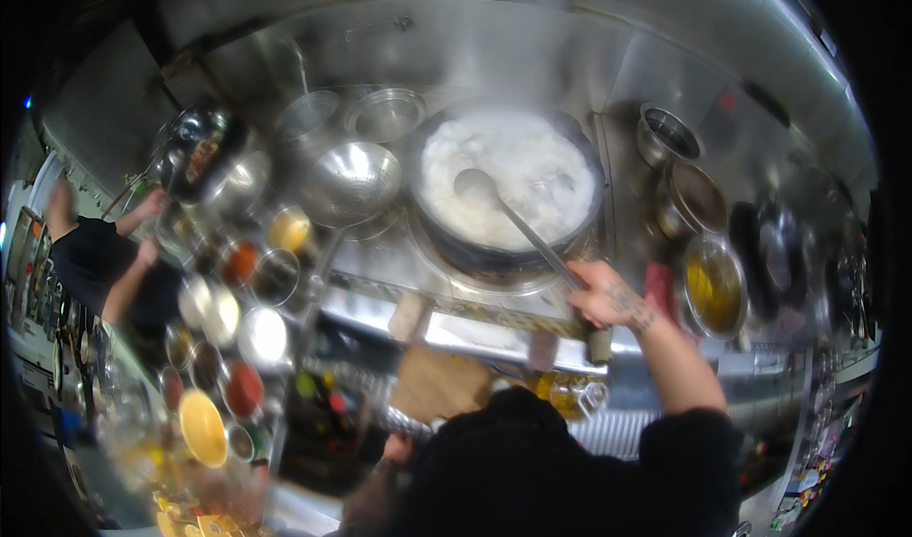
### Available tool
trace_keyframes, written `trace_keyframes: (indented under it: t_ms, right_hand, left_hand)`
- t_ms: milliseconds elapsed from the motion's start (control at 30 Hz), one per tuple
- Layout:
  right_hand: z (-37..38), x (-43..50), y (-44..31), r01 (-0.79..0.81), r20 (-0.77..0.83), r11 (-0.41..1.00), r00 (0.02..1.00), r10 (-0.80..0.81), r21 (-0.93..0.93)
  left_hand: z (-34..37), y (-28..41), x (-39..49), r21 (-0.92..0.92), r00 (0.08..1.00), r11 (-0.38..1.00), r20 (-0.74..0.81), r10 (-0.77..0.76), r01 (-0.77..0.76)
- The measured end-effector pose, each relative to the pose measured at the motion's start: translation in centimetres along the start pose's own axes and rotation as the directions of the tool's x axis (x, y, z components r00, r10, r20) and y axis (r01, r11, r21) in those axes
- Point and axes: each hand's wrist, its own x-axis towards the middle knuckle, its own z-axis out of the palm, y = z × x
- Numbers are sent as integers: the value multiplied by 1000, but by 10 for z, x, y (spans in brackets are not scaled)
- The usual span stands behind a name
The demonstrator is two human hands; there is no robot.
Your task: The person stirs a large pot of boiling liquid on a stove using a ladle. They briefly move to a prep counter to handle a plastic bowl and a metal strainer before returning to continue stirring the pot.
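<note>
My right hand (602, 293) grips the handle of a long metal ladle (536, 241), whose bowl rests at the surface of white, foamy liquid (524, 213). Steam rises from that liquid, which fills a large dark wok or pot (467, 256) on the steel range. Low beside my body hangs my left hand (399, 448); it is small and blurred, so whether it holds anything cannot be told. A big perforated strainer (354, 181) lies left of the pot, its handle pointing towards me.
Bowls of seasonings, one with red paste (244, 389), crowd the left counter. A co-worker (100, 263) stands at far left near a wok (196, 154). On the right are metal pots (691, 196) and a bowl of yellow oil (712, 288). A red cloth (660, 288) lies beside my right forearm.
</note>
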Motion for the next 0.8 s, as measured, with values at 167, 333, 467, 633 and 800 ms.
trace_keyframes:
  t_ms: [167,333,467,633,800]
  right_hand:
    - [7,13,-4,28,19,953,999,-36,303]
    - [3,20,6,-127,92,497,991,93,858]
    - [-8,21,4,-158,179,335,983,-32,929]
    - [-10,13,-25,29,-42,667,999,4,744]
    - [-26,7,-21,95,-319,992,945,-66,77]
  left_hand:
    - [-18,21,1,-28,996,996,29,82,-81]
    - [-76,109,4,-359,911,844,-259,321,-399]
    - [-199,229,-61,-668,819,517,-262,511,-536]
    - [-330,321,-174,-495,188,31,-271,944,-868]
    - [-364,354,-275,-614,75,-75,-216,974,-786]
